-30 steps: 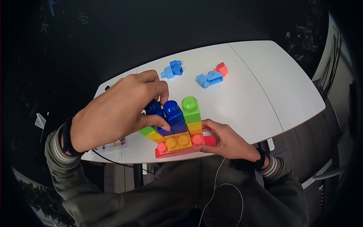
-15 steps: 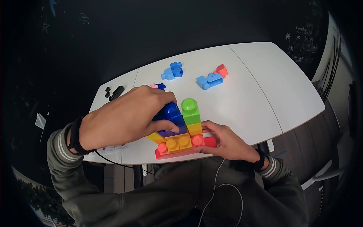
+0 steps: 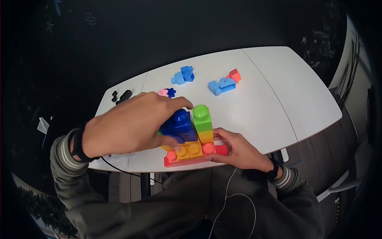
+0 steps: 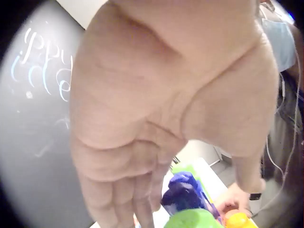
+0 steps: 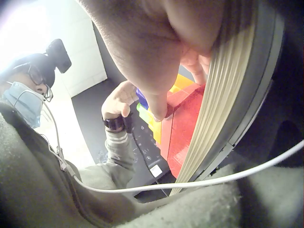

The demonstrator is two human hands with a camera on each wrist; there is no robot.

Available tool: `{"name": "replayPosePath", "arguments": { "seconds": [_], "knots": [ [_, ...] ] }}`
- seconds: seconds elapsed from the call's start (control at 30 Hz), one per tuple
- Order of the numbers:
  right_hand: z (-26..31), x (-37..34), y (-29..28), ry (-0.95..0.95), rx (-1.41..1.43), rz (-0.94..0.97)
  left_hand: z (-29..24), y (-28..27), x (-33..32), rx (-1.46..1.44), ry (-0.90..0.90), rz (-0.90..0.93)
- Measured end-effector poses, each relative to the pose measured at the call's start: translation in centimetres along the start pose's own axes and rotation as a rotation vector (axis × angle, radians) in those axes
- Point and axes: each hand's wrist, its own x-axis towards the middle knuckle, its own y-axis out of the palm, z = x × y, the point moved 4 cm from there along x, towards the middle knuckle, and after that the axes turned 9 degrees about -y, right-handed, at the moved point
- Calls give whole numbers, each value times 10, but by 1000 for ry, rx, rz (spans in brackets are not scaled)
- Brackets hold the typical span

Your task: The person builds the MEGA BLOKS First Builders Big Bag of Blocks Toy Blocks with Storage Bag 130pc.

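A toy structure of building blocks stands near the table's front edge: a red base (image 3: 184, 161), yellow blocks (image 3: 195, 149), dark blue blocks (image 3: 186, 131) and a green block (image 3: 201, 113) on the right tower. My left hand (image 3: 125, 125) is over its left side, hiding part of it. In the left wrist view the fingers are nearly straight and the thumb stands apart, with the blue blocks between and beyond them. My right hand (image 3: 240, 150) grips the base's right end; in the right wrist view, its thumb (image 5: 159, 102) lies against the red block.
Light blue blocks (image 3: 182, 76) lie toward the back, more blue pieces (image 3: 223, 85) with a red block (image 3: 234, 75) to their right. Pink and dark blue pieces (image 3: 166, 92) and black objects (image 3: 124, 96) lie at left. A cable (image 3: 119, 169) runs from the left wrist.
My left hand moved right and down onto the blue blocks, then its thumb drew back left and its fingers spread. The right hand stays on the base.
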Motion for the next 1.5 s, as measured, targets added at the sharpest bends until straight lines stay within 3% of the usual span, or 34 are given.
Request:
{"name": "replayPosePath", "arguments": {
  "seconds": [0.07, 0.13, 0.17, 0.3, 0.47, 0.6, 0.67, 0.77, 0.8, 0.87, 0.93, 1.0, 1.13, 1.17, 1.27, 1.5],
  "knots": [
    [-2, -1, 1, 23, -5, 1, 14, -7, -12, 22, 34, -37],
    [-6, -2, 3, -22, -13, -14, 34, -12, -20, 128, -75, -50],
    [-8, -2, 3, -21, -15, -15, 42, -10, -19, 128, -221, 87],
    [-6, -1, 3, -55, -10, -18, 39, -3, -22, 97, -232, 167],
    [-1, -1, 2, -31, -6, -7, 50, 15, -30, -71, -13, -84],
    [-2, 0, 4, -30, 22, -15, 62, 29, -32, -200, -8, -91],
    [-1, -1, 4, -23, 23, -5, 63, 38, -36, -434, -73, -137],
    [2, 1, 3, 31, 47, 24, 60, 51, -44, -529, -79, -270],
    [3, 1, 7, 15, 41, 47, 61, 58, -46, -562, -58, -345],
    [6, 0, 7, -118, 324, -118, 62, 79, -47, -664, -50, -403],
    [6, 1, 0, -172, 288, -64, 63, 98, -46, -806, -43, -431],
    [12, 0, -11, -241, 371, -196, 61, 116, -44, -895, 1, -479],
    [22, 6, -17, -201, 337, -279, 51, 130, -40, -1056, 41, -512],
    [25, 7, -19, -132, 286, -297, 42, 130, -42, -1041, -26, -494],
    [38, 16, -15, -166, 299, -337, 32, 123, -51, -977, -81, -524],
    [48, 13, -11, -111, 232, -326, 27, 134, -46, -1060, -29, -510]
  ]
}}
